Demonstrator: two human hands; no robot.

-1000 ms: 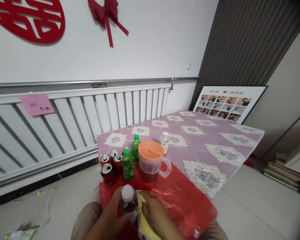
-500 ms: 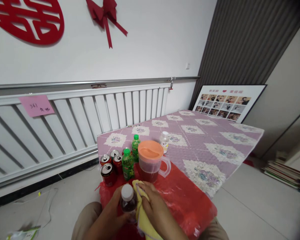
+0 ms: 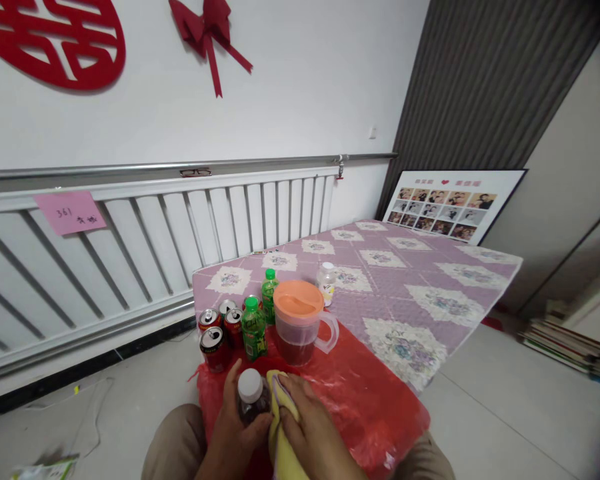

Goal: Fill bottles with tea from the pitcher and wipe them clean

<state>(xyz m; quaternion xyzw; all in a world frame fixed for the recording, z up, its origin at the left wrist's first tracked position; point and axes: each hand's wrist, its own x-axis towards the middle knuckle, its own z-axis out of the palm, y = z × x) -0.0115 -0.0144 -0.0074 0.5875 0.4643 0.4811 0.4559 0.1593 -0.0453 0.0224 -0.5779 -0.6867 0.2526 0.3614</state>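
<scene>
My left hand [image 3: 237,427] is wrapped around a dark-filled bottle [image 3: 251,389] with a white cap, held upright near the table's front edge. In my right hand [image 3: 307,417] is a folded yellow cloth [image 3: 281,400], its edge against or very close to the bottle's right side. The lower part of the bottle is hidden by my fingers. Just beyond my hands stands a plastic pitcher [image 3: 297,333] with an orange lid and dark liquid inside. Left of it are two green bottles [image 3: 254,330] and several drink cans [image 3: 214,348].
Red plastic sheeting [image 3: 360,393] covers the near part of the table, over a purple floral tablecloth [image 3: 350,307]. A clear white-capped bottle [image 3: 326,283] stands behind the pitcher. A white radiator [image 3: 160,230] runs along the wall. A photo board [image 3: 447,207] leans at the far end.
The bottle and my left hand have shifted slightly down and left, with the left fingers re-placed around it. My right hand and the cloth have moved slightly downward.
</scene>
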